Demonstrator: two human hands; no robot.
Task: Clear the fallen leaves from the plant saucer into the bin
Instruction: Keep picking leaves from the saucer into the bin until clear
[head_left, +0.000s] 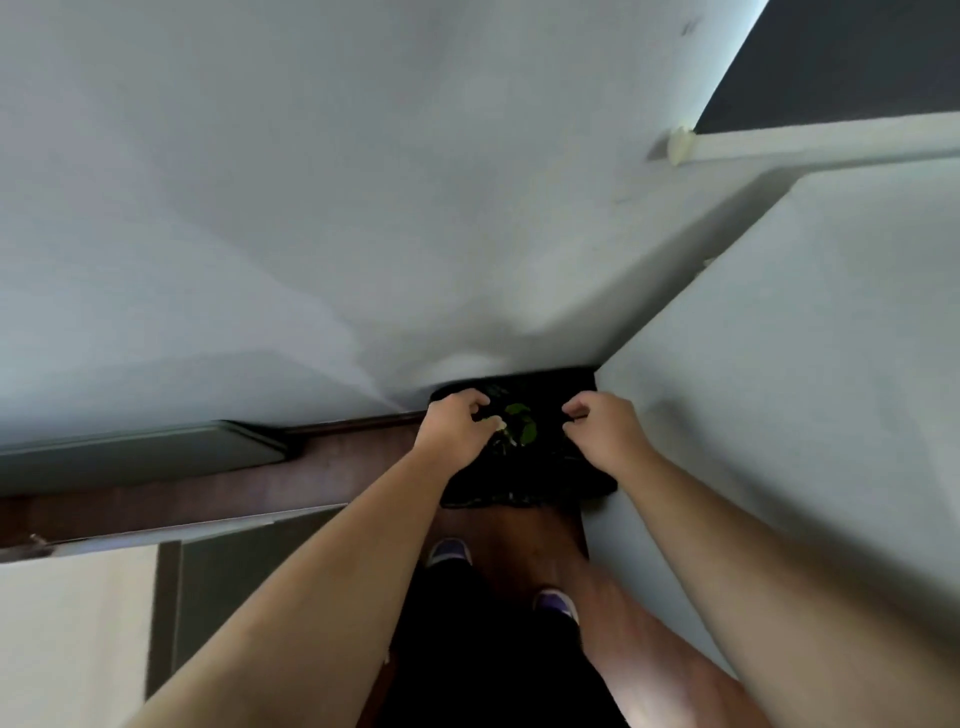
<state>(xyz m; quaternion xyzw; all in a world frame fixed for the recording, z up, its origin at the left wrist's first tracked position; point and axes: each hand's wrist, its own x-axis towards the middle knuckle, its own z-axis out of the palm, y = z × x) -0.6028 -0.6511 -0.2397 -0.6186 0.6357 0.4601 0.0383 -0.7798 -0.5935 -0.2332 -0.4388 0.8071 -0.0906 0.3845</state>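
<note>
Both hands over black bin (524, 488) in far corner; left hand (457, 426) curled, prob. pinching a leaf; right hand (597, 426) loosely curled, apparently empty; green leaves (519, 423) already in bin; saucer unseen.

Left arm: bare, stretches forward and downward from the lower left of the view, nearly straight at the elbow.
Left hand (457, 423): back of the hand faces up, fingers curled under in a closed grip; what lies inside it is blurred and cannot be told.
Right arm: bare, reaches forward from the lower right edge, angling inward toward the left arm.
Right hand (602, 426): back of the hand up, fingers curled inward into a loose fist, thumb side facing the left hand.
Spacing: the two hands sit level with each other, near but apart.
Legs: dark shorts, feet in shoes, below the arms.
</note>
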